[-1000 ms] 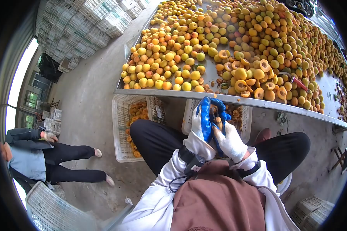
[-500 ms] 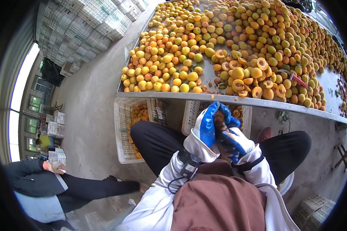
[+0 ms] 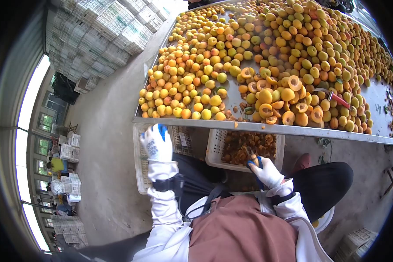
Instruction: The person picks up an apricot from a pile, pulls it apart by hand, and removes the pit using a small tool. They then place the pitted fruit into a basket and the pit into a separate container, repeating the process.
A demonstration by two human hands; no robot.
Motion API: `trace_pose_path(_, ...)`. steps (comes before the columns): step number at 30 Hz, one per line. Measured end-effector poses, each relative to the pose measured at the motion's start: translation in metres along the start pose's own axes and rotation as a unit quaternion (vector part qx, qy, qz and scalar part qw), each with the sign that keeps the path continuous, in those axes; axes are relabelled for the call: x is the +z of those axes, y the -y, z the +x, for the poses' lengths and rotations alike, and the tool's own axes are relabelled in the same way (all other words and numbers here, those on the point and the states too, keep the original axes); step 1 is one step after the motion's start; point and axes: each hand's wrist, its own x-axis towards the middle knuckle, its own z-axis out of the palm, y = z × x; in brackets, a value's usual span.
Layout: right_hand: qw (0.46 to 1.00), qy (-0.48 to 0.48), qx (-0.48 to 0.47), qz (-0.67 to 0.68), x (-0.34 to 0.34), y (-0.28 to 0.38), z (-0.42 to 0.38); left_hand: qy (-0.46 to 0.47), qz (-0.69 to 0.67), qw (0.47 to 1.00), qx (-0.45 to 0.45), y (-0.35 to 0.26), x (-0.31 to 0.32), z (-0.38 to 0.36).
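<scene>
My left hand (image 3: 156, 144), in a white glove with blue coating, is over the left white crate (image 3: 140, 174). Its back faces me and the fingers bend down out of sight. My right hand (image 3: 267, 174), gloved the same way, is closed in front of the other white crate (image 3: 212, 150). A small tan, dark-tipped object (image 3: 253, 158) sticks out from its fingers; I cannot tell what it is. Brownish-orange fruit pieces (image 3: 249, 146) lie in that crate. Halved apricots (image 3: 288, 117) and whole apricots (image 3: 179, 78) cover much of the metal table (image 3: 249, 126) above.
A red-handled tool (image 3: 339, 100) lies among the apricots. Stacked crates (image 3: 96, 35) stand at the back left. People (image 3: 56, 164) are beside crates far to the left. A white bucket (image 3: 325, 220) is by my right leg, near another crate (image 3: 356, 240).
My hands, together around a brownish thing earlier, have parted. The left went left over the crate; the right dropped slightly. The person at lower left is mostly out of view.
</scene>
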Motion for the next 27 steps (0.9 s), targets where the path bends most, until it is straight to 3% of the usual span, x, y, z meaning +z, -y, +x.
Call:
trace_pose_path(1,1.0,0.008,0.006,-0.028,0.0,0.006,-0.002,0.022,0.172,0.985,0.006,0.01,-0.005,0.002)
trace_pose_path(4,0.997,0.014,-0.019,-0.077,0.006,0.008,0.0,0.004,0.214,0.977,0.026,0.01,-0.007,0.014)
trace_pose_path(8,0.994,0.024,-0.009,-0.105,0.006,0.016,0.001,-0.044,0.019,0.966,0.254,-0.063,0.01,0.059)
trace_pose_path(9,0.994,0.022,-0.009,-0.106,0.006,0.015,0.002,0.064,-0.043,0.962,0.263,-0.098,0.004,0.076)
trace_pose_path(10,0.994,0.019,-0.01,-0.109,0.006,0.013,0.003,0.054,-0.102,0.938,0.328,-0.121,0.02,0.089)
trace_pose_path(11,0.994,0.016,-0.01,-0.112,0.006,0.013,0.004,0.139,-0.12,0.925,0.333,-0.146,0.032,0.102)
trace_pose_path(12,0.994,0.025,-0.002,-0.108,0.004,0.014,0.003,0.111,-0.081,0.912,0.385,-0.162,0.058,0.108)
trace_pose_path(15,0.992,0.018,0.012,-0.124,0.005,0.009,0.004,0.205,0.025,0.886,0.415,-0.207,0.09,0.122)
trace_pose_path(17,0.991,0.019,0.027,-0.129,0.004,0.009,0.004,0.328,0.044,0.893,0.304,-0.236,0.079,0.124)
trace_pose_path(22,0.99,0.02,0.022,-0.137,0.002,0.008,0.002,0.321,-0.059,0.913,0.244,-0.227,0.111,0.134)
trace_pose_path(23,0.99,0.018,0.015,-0.142,0.004,0.006,0.002,0.374,-0.028,0.891,0.254,-0.22,0.112,0.139)
trace_pose_path(25,0.989,0.024,0.014,-0.143,0.005,0.01,0.002,0.324,0.126,0.88,0.324,-0.215,0.08,0.128)
trace_pose_path(27,0.989,0.03,0.014,-0.147,0.008,0.012,0.002,0.277,0.132,0.886,0.348,-0.207,0.088,0.128)
